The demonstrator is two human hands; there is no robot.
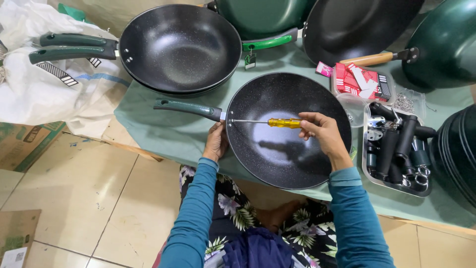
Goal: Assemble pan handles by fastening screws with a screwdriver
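Observation:
A black speckled frying pan point(292, 159) with a dark green handle point(186, 107) lies on the green-covered table in front of me. My left hand point(215, 143) grips the pan's rim where the handle joins it. My right hand point(322, 131) holds a screwdriver with a yellow handle point(283, 122) level over the pan. Its metal shaft points left, with the tip at the handle joint.
A stack of black pans point(181, 47) with green handles sits behind on the left. More pans point(357, 25) stand at the back and right. A metal tray point(369, 171) of dark handles and screws is on the right, with a red and white box point(362, 82) above it. White sacks point(44, 94) lie left.

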